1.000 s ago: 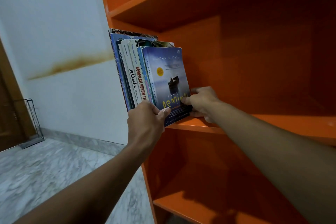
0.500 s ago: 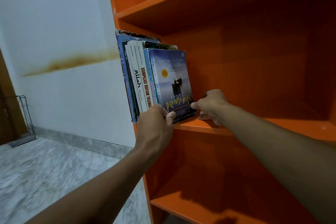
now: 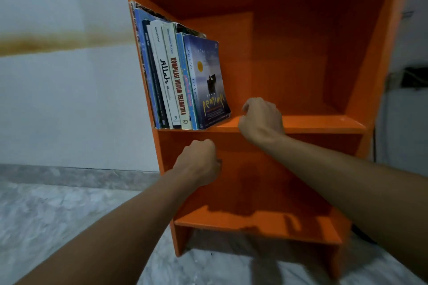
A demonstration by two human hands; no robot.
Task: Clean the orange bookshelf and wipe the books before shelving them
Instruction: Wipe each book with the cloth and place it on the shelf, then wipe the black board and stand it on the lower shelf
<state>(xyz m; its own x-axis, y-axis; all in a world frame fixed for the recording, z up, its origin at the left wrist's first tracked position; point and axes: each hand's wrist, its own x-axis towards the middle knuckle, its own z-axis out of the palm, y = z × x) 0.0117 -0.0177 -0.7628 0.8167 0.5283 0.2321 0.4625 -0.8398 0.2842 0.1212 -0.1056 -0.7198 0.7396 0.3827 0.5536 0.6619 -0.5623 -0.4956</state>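
Left hand [image 3: 199, 164] and right hand [image 3: 261, 120] now off the blue book [image 3: 208, 81].
The left hand no longer pinches the book's lower corner; it sits lower, in front of the compartment under the shelf board [image 3: 312, 122], fingers curled on nothing. The right hand is clear of the cover, curled before the board's front edge. The camera stands farther back, bringing the lower shelf [image 3: 254, 222] into view.

Both bare arms stretch forward. The left hand [image 3: 199, 162] is curled on nothing, just below the middle shelf [image 3: 324, 126]. The right hand [image 3: 261, 120], curled too, sits at its front edge.
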